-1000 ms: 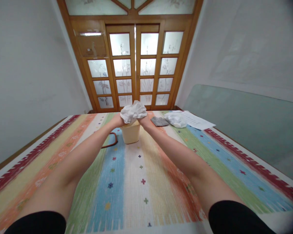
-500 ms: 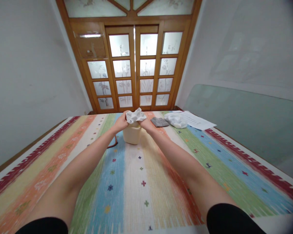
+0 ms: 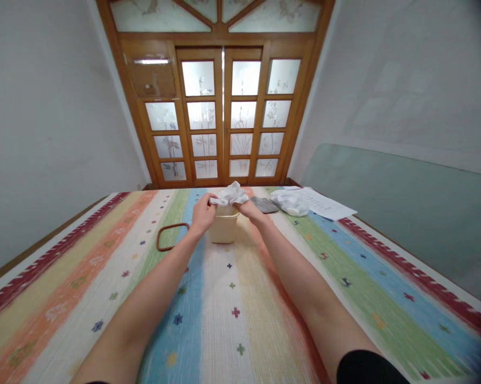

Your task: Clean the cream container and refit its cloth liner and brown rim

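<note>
A crumpled white plastic bag point(image 3: 233, 193) is spread over the mouth of a small cream bin point(image 3: 223, 229) standing upright on the striped cloth. My left hand point(image 3: 204, 212) pinches the bag's left edge between thumb and fingers, beside the bin's rim. At the right, my right hand point(image 3: 248, 208) grips the other side of the bag; its fingertips are partly hidden behind the plastic. Left of the bin lies a brown rounded rectangular ring point(image 3: 169, 226), its right end partly covered by my left forearm.
A grey folded cloth point(image 3: 266, 205), another white plastic bag point(image 3: 291, 202) and printed paper sheets point(image 3: 328, 205) lie right of the bin. The patterned tablecloth point(image 3: 234, 288) covers the table. A pale green panel point(image 3: 400, 197) leans along the right wall; wooden glazed doors point(image 3: 224, 117) stand beyond.
Both hands have shifted slightly right with the bag, which is now spread wider over the bin. My left forearm has moved right, showing more of the brown ring.
</note>
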Demonstrator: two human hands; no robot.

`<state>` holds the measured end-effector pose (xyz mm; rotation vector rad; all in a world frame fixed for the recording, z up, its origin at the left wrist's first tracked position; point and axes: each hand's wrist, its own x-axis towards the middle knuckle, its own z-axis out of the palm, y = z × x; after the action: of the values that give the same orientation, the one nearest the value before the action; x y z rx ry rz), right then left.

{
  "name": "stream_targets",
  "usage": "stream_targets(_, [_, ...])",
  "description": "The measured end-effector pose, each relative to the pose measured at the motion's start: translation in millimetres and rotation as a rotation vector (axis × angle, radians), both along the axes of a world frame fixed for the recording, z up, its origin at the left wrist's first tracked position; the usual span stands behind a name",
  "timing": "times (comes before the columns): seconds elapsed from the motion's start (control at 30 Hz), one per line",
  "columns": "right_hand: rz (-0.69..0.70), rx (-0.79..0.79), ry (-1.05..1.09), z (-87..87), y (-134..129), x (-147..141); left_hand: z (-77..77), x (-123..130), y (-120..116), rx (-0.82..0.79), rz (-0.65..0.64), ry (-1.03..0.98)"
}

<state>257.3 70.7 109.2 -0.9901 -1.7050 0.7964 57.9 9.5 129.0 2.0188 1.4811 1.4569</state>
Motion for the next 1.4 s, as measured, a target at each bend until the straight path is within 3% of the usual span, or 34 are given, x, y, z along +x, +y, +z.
stream_targets(0.1, [-0.007, 0.002, -0.001, 0.7, 1, 4, -4.2, -12, 4, 0.002, 0.034, -0.060])
stream_targets(0.27, [-0.130, 0.334, -0.027, 21.0, -6, 12, -13.6, -29, 13, 0.009, 0.021, -0.163])
stream_targets(0.4, [-0.093, 0.514, -0.120, 31.8, -14, 18, -19.4, -34, 20, -0.032, 0.047, -0.241])
stream_targets(0.6, [0.051, 0.440, -0.277, 25.0, -12, 26, -26.1, -56, 37, -0.049, 0.179, -0.304])
stream_targets(0.77, [0.192, 0.302, -0.376, 33.2, -19, 35, -7.4, -67, 27, 0.032, 0.223, -0.275])
stream_targets(1.0, [0.163, 0.412, -0.432, 65.0, -44, 38, 34.7, -24, -27, 0.199, -0.107, 0.134])
stream_targets(1.2, [0.171, 0.423, -0.390, 67.0, -47, 38, 37.2, -13, -35, 0.093, -0.176, 0.353])
stream_targets(1.4, [0.300, 0.349, -0.582, 62.5, -44, 39, 37.4, -15, -32, 0.131, -0.145, 0.439])
